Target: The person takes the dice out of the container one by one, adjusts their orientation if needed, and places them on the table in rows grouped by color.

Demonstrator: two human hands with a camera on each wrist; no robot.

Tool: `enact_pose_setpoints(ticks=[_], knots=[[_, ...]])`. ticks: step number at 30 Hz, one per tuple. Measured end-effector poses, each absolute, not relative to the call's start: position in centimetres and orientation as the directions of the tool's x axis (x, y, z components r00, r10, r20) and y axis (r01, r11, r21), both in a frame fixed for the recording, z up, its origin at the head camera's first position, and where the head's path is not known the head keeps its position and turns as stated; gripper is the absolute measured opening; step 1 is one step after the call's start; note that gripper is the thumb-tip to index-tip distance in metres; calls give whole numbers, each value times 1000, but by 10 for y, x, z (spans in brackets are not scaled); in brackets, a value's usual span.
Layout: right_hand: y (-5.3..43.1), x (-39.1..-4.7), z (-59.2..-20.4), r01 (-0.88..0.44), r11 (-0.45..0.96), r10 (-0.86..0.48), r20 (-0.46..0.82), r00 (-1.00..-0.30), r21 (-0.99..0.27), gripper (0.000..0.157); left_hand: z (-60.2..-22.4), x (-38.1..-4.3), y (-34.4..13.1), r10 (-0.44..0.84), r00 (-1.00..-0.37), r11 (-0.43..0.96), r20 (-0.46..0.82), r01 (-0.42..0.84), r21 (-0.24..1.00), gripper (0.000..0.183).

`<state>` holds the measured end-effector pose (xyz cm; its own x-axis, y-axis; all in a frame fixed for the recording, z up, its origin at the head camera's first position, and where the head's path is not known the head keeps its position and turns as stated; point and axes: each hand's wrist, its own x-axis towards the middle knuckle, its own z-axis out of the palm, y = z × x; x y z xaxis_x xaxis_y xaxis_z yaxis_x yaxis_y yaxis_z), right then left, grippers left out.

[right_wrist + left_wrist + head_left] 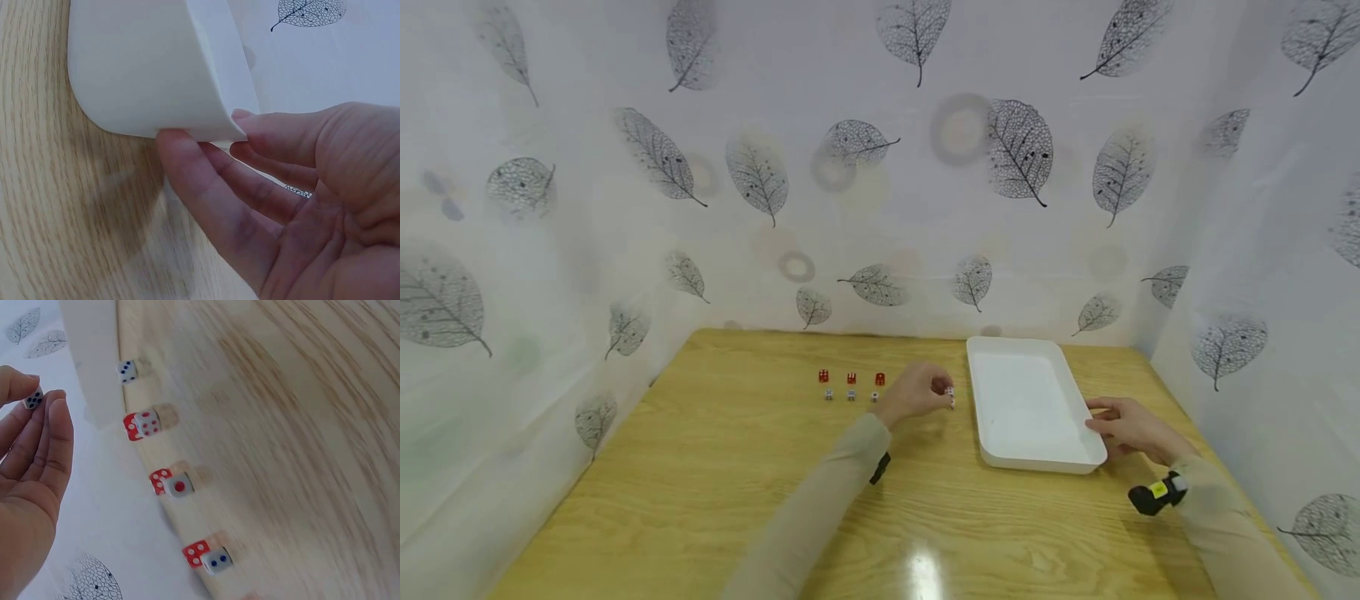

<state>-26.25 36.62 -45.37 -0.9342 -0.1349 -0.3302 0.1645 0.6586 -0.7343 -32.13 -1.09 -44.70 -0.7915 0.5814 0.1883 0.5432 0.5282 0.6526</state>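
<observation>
My left hand (pixel 917 392) pinches a white die (pixel 33 398) with dark pips between thumb and fingertips, just left of the tray. Below that hand, another white die (pixel 126 372) with blue pips rests on the table. To the hand's left, three red dice (pixel 852 378) stand in a row, with three white dice (pixel 852 395) in a row in front of them. My right hand (pixel 1131 427) grips the right edge of a shallow white tray (pixel 1030 463), its thumb on the rim and its fingers against the outer side and underside, as the right wrist view shows.
The wooden table (pixel 700 483) carries all of these things. A pale curtain (pixel 880 217) printed with dark leaves encloses the table at the back and on both sides. The tray stands at the right, near the back edge.
</observation>
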Motion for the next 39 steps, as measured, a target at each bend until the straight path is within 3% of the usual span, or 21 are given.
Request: enact_pose_setpoints(ticks=[5,17,39], knots=[[366,-262,-453,161,667,-140,-335,-932,-728,66,-453,-323,-26,560,-807,529,189,524,668,9],[366,-262,-451,164,654,-149,-338,-929,-739,66,-458,-330,-74,490,-858,583,153,453,675,22],[366,-261,-453,159,648,-148,-328,-933,-744,67,-463,-337,-150,349,-923,573,163,347,742,21]])
